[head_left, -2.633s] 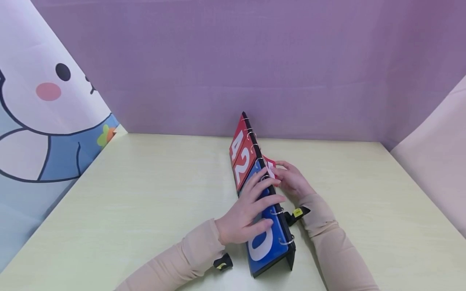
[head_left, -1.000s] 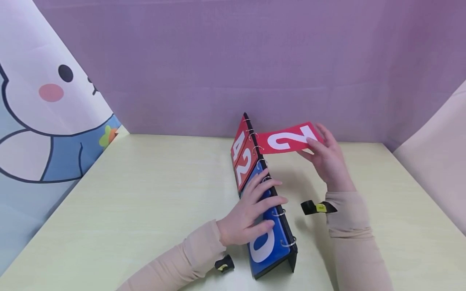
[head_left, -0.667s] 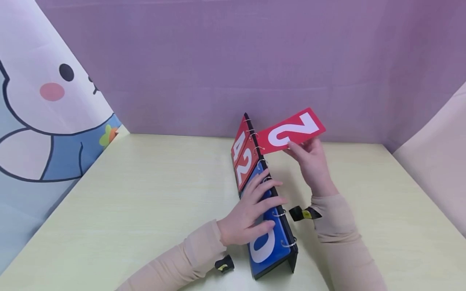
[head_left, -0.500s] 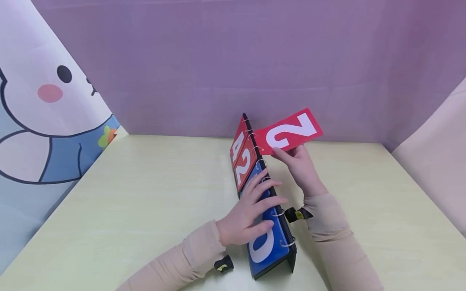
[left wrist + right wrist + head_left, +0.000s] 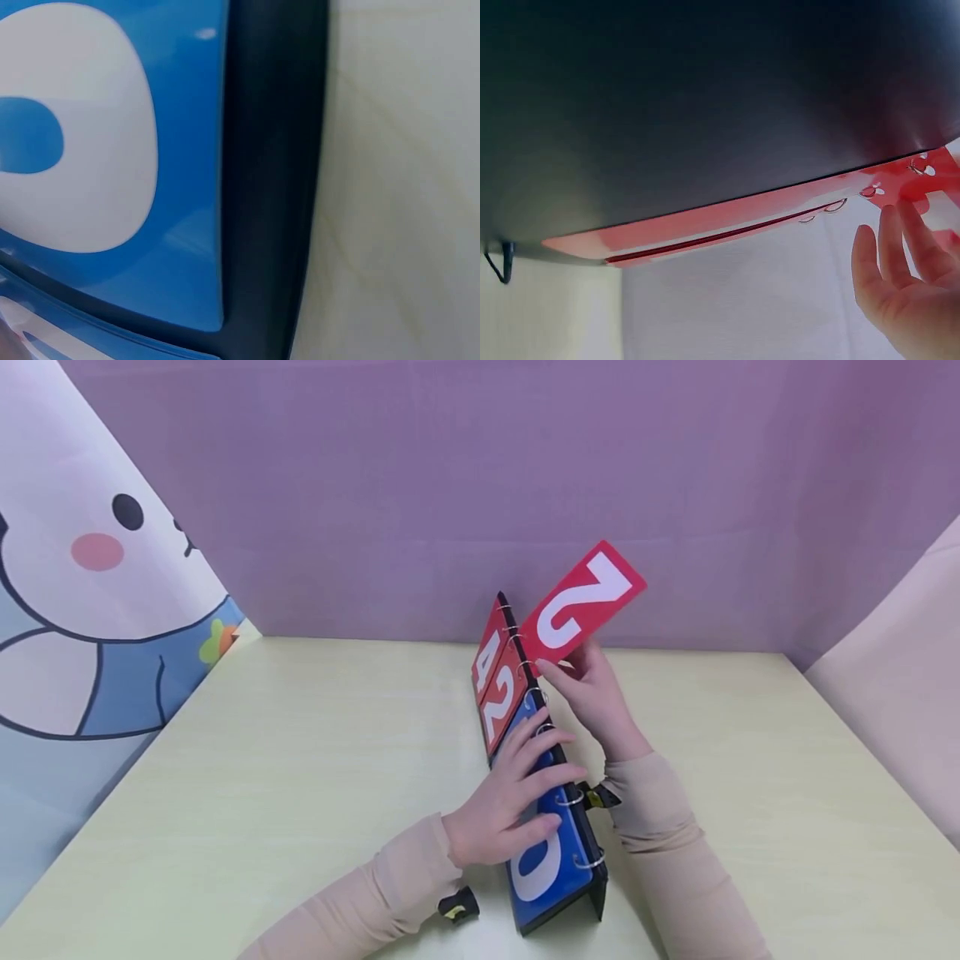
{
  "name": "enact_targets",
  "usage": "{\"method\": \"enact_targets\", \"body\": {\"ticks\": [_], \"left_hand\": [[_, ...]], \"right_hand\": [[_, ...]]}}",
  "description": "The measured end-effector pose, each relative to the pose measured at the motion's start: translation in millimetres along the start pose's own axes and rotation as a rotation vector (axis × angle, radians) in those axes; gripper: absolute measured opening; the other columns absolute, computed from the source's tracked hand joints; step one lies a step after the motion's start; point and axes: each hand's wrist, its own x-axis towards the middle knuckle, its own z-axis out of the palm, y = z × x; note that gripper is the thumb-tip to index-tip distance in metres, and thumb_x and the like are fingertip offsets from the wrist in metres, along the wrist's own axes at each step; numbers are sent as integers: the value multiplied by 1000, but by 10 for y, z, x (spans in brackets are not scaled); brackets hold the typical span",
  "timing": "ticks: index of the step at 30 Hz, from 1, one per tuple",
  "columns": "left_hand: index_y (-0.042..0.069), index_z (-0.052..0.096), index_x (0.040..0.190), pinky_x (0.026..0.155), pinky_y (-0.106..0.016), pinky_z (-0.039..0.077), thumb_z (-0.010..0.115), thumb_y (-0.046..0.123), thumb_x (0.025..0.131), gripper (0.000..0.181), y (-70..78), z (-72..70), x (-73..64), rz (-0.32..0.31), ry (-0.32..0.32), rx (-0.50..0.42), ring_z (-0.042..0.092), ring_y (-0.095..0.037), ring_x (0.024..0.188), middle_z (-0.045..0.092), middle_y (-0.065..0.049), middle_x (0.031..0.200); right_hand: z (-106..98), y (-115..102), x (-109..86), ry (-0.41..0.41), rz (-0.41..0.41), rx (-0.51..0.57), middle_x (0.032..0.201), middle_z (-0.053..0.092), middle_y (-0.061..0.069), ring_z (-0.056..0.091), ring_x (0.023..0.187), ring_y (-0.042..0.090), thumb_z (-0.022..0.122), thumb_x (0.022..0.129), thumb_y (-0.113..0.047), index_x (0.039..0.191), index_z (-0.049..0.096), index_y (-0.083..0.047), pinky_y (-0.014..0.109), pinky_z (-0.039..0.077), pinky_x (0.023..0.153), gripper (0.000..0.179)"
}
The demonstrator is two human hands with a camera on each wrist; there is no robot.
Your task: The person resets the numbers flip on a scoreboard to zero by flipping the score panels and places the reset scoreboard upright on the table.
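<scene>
A black tabletop flip scoreboard [image 5: 595, 853] stands like a tent on the table, its number cards hung on metal rings. Red cards showing 4 and 2 lie on the far part of its left face. My left hand [image 5: 498, 806] rests with spread fingers over the blue cards [image 5: 558, 883] and the top edge. Behind the board, my right hand [image 5: 597, 702] pinches a red number card [image 5: 618, 578] marked 2 near its ring end, thumb in front. This card slants up to the right. In the right wrist view the fingers [image 5: 891, 240] touch red card near the rings.
A pale wooden table [image 5: 300, 777] surrounds the scoreboard. Purple cloth [image 5: 420, 485] hangs along the back, and a cartoon-printed cloth [image 5: 60, 602] covers the left side. Black straps [image 5: 459, 905] are on the wrists.
From low behind the board, the red card was swung out to the right, then tilted upward. My right hand slid its grip toward the rings. My left hand stayed put.
</scene>
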Motion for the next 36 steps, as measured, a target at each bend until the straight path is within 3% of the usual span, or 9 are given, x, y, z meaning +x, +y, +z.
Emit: {"method": "enact_targets", "body": {"ticks": [9,13,17,22,28,36], "left_hand": [[19,43,133,116,-55,15,25,50,98,51,-15,8,-10,20,15,5,2,-30,146,24,-6,151],[18,45,131,116,-55,12,21,53,98,54,-20,7,3,39,24,16,2,-31,146,26,-8,149],[19,45,131,116,-55,11,20,53,98,55,-17,4,23,35,8,8,2,-30,146,27,-9,149],[18,44,132,116,-56,12,21,53,97,55,-7,-3,16,17,-2,-9,1,-30,146,27,-9,149],[18,44,132,116,-57,13,21,53,97,55,-4,-10,9,24,7,-6,2,-30,146,27,-11,148],[17,44,131,116,-55,12,20,53,98,55,2,-8,6,42,16,0,4,-33,145,28,-10,148]], "right_hand": [[38,-8,30,-46,-80,-179,135,50,15,49,122,30,62,90,-8,140,42,-6,48,42,103,55],[53,-10,43,-19,-109,-254,129,59,16,53,121,28,64,89,-9,127,59,-2,45,43,103,39],[45,1,45,-7,-198,-336,119,65,14,55,118,25,66,88,-9,112,69,-4,45,44,101,25],[40,0,51,-70,-286,-425,116,67,13,54,118,25,64,89,-10,112,70,-5,48,43,100,24],[43,-18,60,-154,-323,-531,115,66,12,49,121,28,58,93,-10,111,68,-5,50,40,103,22],[30,15,63,-207,-335,-517,118,63,14,41,128,31,47,98,-6,108,66,-2,53,32,107,23]]}}
